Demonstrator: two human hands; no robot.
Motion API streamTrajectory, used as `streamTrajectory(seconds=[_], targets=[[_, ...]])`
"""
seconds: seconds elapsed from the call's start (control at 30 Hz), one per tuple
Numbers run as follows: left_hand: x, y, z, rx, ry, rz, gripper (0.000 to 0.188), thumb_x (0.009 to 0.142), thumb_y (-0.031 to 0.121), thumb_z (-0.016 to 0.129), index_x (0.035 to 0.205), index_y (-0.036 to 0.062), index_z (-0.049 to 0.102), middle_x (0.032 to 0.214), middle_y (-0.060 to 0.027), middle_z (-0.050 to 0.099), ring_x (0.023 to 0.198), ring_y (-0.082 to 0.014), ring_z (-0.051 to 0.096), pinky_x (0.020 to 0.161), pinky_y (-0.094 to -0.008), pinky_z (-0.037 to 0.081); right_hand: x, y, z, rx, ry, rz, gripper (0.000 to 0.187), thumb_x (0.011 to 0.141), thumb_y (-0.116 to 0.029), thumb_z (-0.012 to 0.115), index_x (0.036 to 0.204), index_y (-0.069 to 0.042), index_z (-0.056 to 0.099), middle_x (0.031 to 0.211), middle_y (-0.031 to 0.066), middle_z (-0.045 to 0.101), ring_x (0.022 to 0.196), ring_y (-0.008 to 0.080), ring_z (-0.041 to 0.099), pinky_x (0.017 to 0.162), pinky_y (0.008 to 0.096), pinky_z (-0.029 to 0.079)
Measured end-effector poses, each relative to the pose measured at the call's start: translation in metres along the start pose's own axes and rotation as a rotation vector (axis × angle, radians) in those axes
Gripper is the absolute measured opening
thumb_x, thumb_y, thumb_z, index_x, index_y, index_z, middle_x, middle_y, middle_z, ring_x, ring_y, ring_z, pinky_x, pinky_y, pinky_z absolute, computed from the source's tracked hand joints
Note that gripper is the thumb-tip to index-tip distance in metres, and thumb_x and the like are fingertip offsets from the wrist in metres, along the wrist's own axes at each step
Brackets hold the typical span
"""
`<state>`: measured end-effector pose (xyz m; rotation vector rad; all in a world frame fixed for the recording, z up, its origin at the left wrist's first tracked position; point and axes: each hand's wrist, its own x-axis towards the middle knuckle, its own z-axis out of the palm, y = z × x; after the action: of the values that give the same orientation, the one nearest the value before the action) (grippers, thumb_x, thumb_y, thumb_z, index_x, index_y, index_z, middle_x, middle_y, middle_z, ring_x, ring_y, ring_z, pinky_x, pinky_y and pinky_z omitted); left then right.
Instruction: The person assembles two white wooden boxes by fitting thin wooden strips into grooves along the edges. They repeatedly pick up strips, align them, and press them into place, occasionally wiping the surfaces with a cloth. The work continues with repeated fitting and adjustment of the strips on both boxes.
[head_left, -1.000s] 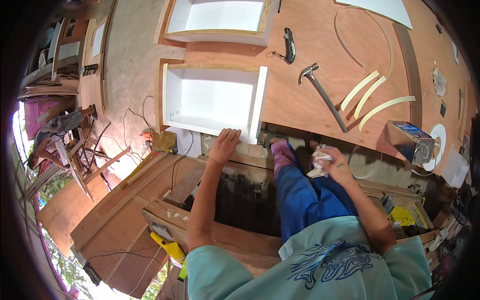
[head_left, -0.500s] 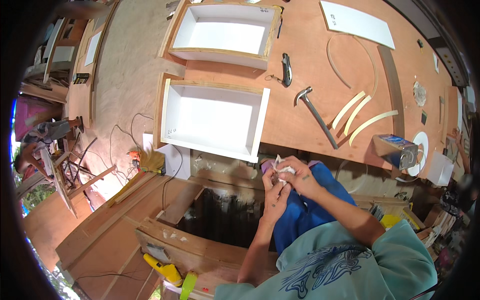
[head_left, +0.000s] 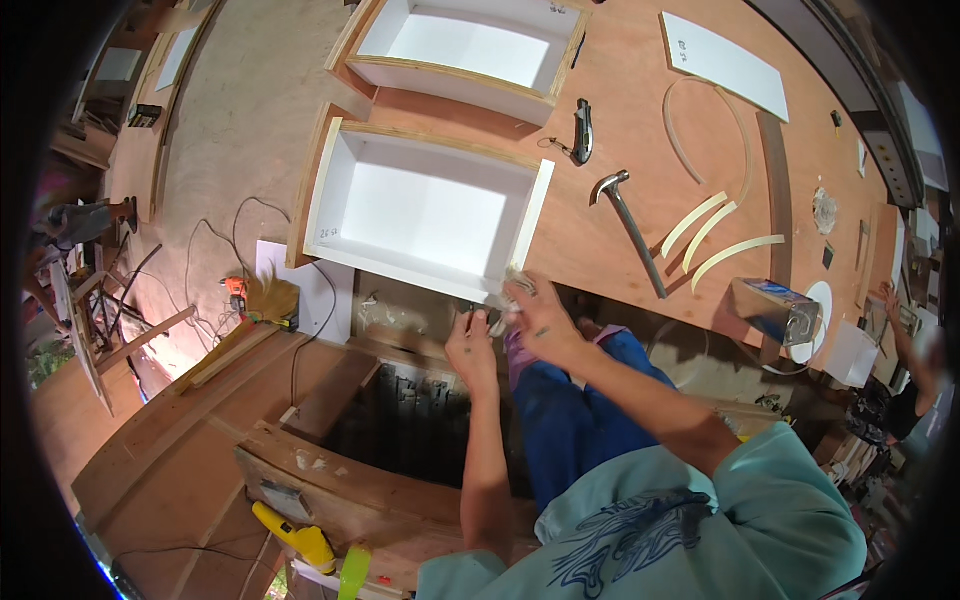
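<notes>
My right hand (head_left: pixel 543 322) is closed on a crumpled whitish rag (head_left: pixel 519 287) and presses it against the near right corner of a white drawer box (head_left: pixel 430 205). A little to its left, my left hand (head_left: pixel 472 347) is closed, thumb against fingers. A small dark bit shows at its fingertips, too small to name. The left hand is just below the drawer's near edge. The drawer lies open side up on the wooden tabletop (head_left: pixel 590 250), its near side reaching past the table's edge.
A second white drawer (head_left: pixel 465 45) lies beyond. On the table to the right are a utility knife (head_left: pixel 584 132), a claw hammer (head_left: pixel 632 230), pale edging strips (head_left: pixel 715 243), a white board (head_left: pixel 722 65) and a metal can (head_left: pixel 780 312). A yellow power tool (head_left: pixel 295 537) lies lower left. Another person's arm (head_left: pixel 905 335) shows far right.
Both hands, earlier together on the crumpled rag above my lap, have moved up and left to the drawer. They are now apart, and the rag stays in my right hand at the corner.
</notes>
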<state>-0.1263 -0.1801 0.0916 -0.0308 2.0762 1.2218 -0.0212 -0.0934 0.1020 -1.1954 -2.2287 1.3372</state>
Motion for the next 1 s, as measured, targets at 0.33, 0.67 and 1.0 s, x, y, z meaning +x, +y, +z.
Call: streamTrajectory(seconds=[0.33, 0.67, 1.0], targets=[[0.044, -0.018, 0.018, 0.171, -0.042, -0.038, 0.037, 0.090, 0.027, 0.066, 0.069, -0.0029, 0.061, 0.060, -0.0072, 0.060, 0.050, -0.0121, 0.057, 0.043, -0.0262, 0.044, 0.065, 0.045, 0.007, -0.365, 0.192, -0.135, 0.026, 0.073, -0.004, 0.063, 0.098, -0.005, 0.067, 0.097, 0.0223, 0.054, 0.090, 0.0389, 0.056, 0.072, 0.0433, 0.050], [0.047, -0.026, 0.013, 0.244, -0.091, -0.044, 0.036, 0.087, 0.028, 0.064, 0.073, -0.0048, 0.068, 0.062, -0.0147, 0.066, 0.061, -0.0302, 0.065, 0.065, -0.0403, 0.049, 0.055, 0.045, 0.010, -0.323, 0.153, -0.305, 0.013, 0.077, -0.009, 0.067, 0.088, -0.002, 0.067, 0.086, 0.0243, 0.057, 0.081, 0.0394, 0.059, 0.070, 0.0420, 0.050], [0.035, -0.008, 0.018, 0.355, -0.083, -0.011, 0.038, 0.087, 0.029, 0.064, 0.071, -0.0052, 0.067, 0.063, -0.0153, 0.066, 0.057, -0.0265, 0.063, 0.059, -0.0386, 0.049, 0.170, 0.092, -0.082, -0.375, 0.463, -0.085, 0.027, 0.075, 0.013, 0.054, 0.094, -0.001, 0.067, 0.092, 0.0148, 0.054, 0.081, 0.0293, 0.064, 0.066, 0.0336, 0.056]])
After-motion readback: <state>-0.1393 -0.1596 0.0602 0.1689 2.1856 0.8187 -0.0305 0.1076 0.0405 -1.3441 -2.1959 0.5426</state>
